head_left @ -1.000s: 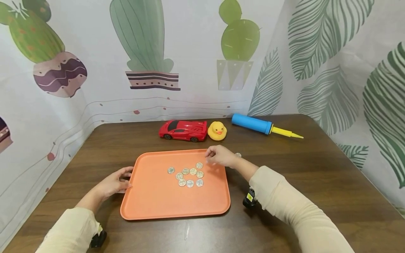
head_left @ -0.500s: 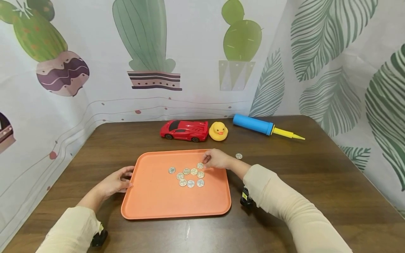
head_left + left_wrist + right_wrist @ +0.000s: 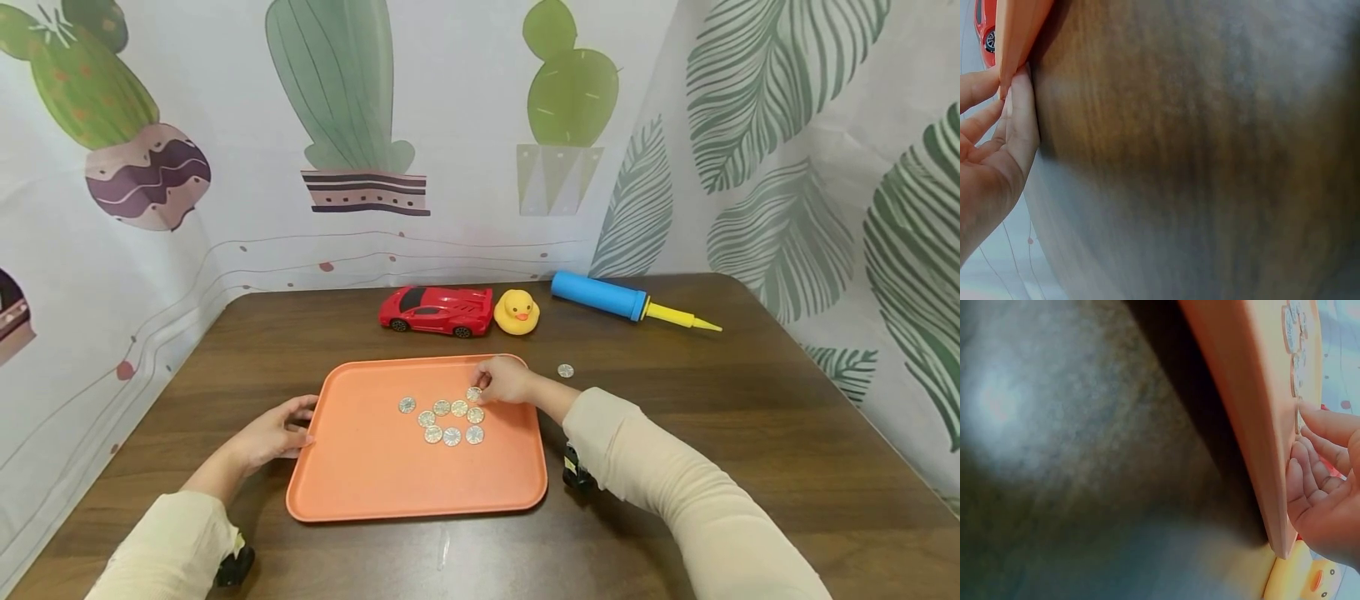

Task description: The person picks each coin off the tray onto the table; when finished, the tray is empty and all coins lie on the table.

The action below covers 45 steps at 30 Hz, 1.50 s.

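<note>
An orange tray (image 3: 367, 487) lies on the brown table, with several silvery coins (image 3: 452, 437) on it. My left hand (image 3: 266, 433) grips the tray's left rim; the left wrist view has the rim (image 3: 1016, 37) between thumb and fingers. Over the tray's far right part, my right hand (image 3: 506, 381) pinches one coin (image 3: 474, 394) at the upper right of the group, low against the tray surface. Seen from the right wrist, the thumb and forefinger of the right hand (image 3: 1329, 481) meet at that coin's edge (image 3: 1299, 419), the other fingers curled in.
Behind the tray stand a red toy car (image 3: 435, 311) and a yellow rubber duck (image 3: 517, 312). A blue and yellow hand pump (image 3: 600, 295) lies at the back right. One coin (image 3: 566, 370) is on the table beyond my right wrist.
My right hand has moved left and down to the upper right coin and now pinches it. My left hand and the tray have stayed in place.
</note>
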Tool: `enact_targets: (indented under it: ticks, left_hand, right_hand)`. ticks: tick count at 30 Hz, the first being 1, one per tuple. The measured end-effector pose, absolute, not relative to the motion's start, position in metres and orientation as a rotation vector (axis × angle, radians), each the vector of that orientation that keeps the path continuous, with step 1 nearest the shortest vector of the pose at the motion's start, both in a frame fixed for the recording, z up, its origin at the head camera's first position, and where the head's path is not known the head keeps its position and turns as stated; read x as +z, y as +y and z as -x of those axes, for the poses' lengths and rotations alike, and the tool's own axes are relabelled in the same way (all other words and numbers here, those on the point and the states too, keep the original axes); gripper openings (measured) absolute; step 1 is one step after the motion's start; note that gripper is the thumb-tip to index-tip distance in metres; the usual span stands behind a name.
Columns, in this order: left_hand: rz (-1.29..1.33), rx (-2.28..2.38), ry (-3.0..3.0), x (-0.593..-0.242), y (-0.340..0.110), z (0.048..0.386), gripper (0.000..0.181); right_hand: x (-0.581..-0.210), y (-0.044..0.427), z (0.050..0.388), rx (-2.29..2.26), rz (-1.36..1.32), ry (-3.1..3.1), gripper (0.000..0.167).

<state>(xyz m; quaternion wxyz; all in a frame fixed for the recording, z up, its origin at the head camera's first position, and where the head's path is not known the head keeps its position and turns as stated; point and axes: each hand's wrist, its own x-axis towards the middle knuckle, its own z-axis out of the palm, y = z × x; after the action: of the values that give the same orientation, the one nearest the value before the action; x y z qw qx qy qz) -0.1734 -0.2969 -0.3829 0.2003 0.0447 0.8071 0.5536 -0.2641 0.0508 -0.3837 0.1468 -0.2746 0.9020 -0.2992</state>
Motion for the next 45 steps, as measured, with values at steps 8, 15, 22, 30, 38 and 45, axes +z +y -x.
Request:
enact_targets:
  ticks: [8,15,22,30,38,45]
  left_hand:
    - [-0.126,1.557,2.250,-0.382,-0.297,0.174,0.063]
    - [-0.136,1.571,2.244,-0.381,-0.297,0.175,0.062]
    - [-0.136,1.562,2.260,-0.379,-0.298,0.176,0.062]
    - [-0.138,1.556,2.265,-0.379,-0.298,0.176,0.062]
    - [-0.137,1.570,2.242,-0.382,-0.298,0.175,0.062]
    - [-0.131,1.573,2.238,-0.383,-0.297,0.173,0.062]
  right_hand:
    - [-0.383,0.049,0.264,-0.856,0.800,2.620,0.016]
    - [-0.380,0.048,0.263,-0.846,0.792,2.631,0.015]
    - [-0.379,0.046,0.264,-0.803,0.795,2.668,0.015]
    - [-0.379,0.044,0.263,-0.809,0.797,2.686,0.019]
    - [-0.379,0.048,0.259,-0.958,0.759,2.622,0.012]
    - [-0.377,0.054,0.257,-1.090,0.757,2.577,0.011]
